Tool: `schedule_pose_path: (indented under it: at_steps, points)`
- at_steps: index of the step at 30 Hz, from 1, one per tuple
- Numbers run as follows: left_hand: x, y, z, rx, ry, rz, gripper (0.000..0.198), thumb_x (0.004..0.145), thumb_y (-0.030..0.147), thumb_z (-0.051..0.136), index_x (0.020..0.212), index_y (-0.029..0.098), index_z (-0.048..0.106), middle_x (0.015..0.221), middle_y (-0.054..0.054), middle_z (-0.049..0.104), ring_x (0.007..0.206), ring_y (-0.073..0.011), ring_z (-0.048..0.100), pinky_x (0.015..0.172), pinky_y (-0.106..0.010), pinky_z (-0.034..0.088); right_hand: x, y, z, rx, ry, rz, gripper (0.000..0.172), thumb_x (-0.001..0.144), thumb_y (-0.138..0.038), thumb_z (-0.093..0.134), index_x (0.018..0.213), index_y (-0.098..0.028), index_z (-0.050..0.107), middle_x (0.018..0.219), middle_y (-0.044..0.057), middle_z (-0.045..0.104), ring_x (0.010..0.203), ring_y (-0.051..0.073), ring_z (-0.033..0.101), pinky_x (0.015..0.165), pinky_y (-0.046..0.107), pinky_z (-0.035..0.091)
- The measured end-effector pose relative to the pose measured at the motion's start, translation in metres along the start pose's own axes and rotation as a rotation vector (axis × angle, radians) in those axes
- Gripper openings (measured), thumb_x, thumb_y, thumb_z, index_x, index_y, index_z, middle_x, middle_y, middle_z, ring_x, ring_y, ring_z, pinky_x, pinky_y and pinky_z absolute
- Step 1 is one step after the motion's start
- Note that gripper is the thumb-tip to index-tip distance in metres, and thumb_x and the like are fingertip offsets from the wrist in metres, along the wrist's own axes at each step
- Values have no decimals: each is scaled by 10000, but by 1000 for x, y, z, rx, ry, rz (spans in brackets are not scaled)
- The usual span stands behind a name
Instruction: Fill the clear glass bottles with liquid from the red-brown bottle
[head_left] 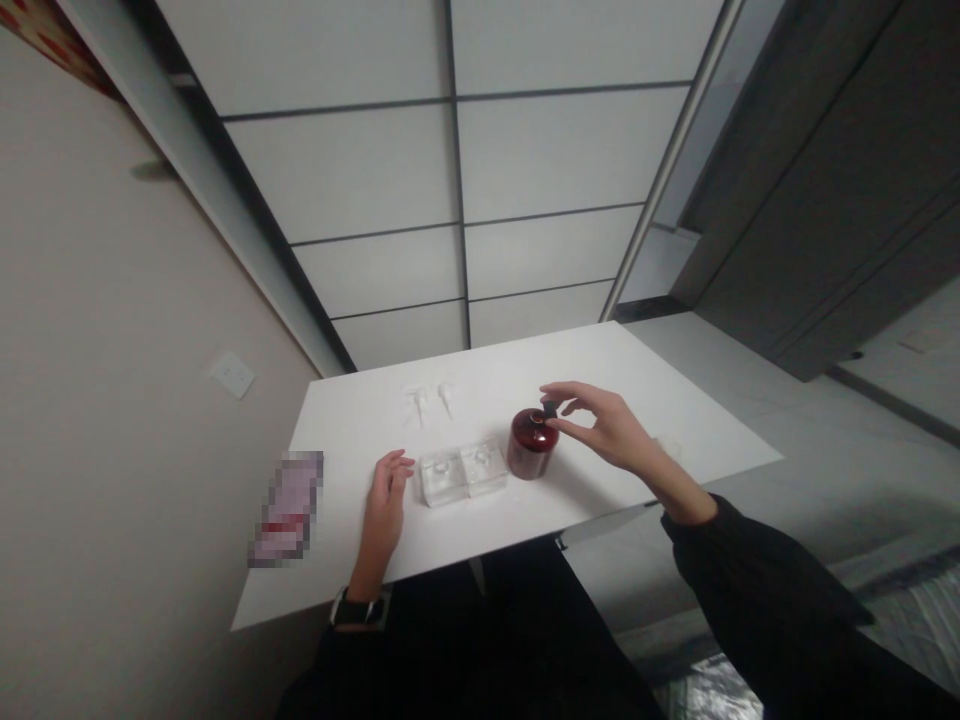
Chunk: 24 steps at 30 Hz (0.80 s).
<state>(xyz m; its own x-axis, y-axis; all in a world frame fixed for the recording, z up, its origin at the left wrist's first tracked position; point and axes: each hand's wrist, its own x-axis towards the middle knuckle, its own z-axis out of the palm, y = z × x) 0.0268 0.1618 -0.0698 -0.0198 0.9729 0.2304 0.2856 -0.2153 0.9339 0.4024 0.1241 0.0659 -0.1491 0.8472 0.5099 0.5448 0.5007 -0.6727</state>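
Bottle point(529, 460) mouth step.
Right hand point(602, 420) is pinching dark cap point(550, 409); left hand point(387, 488) is relaxing half-open; next move is probably needing steadiness.

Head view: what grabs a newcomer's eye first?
Probably the glossy dark red rounded bottle on the white rectangular table, with the right hand pinching a small black cap at its neck. Next, the pair of clear square containers just left of it, with the left hand beside them.
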Motion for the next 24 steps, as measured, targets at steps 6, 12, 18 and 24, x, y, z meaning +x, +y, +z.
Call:
schedule_pose_path:
  at_steps: [6,12,18,24]
  points:
    - [0,2,-1,42,-16,-15,526,1012,667,474,1250,219,614,1126,-96,746,1056,-256,716,1036,-458,537,2,4,16,12,-41,-67,278,998,-370,696,1258,-336,788,1163,75,775,1076,263,737,944,461,633]
    - [0,3,-1,44,-31,-17,523,1004,660,481,1249,218,614,1125,-101,754,1079,-266,716,1058,-473,523,-16,18,42,82,51,-21,299,1002,-385,699,1290,-338,765,1240,73,785,1155,272,734,1039,498,596]
    - [-1,6,-1,46,-36,-31,514,1006,655,479,1243,220,614,1127,-99,751,1080,-270,715,1056,-481,521,-29,27,64,242,165,120,321,970,-431,731,1264,-303,704,1236,82,754,1191,279,725,1083,493,572]
    - [-2,7,-2,55,-34,-31,503,1009,649,479,1247,228,616,1123,-93,748,1086,-271,712,1049,-475,523,-26,31,64,244,155,104,372,959,-485,733,1278,-320,635,1160,64,614,1205,275,677,1089,490,561]
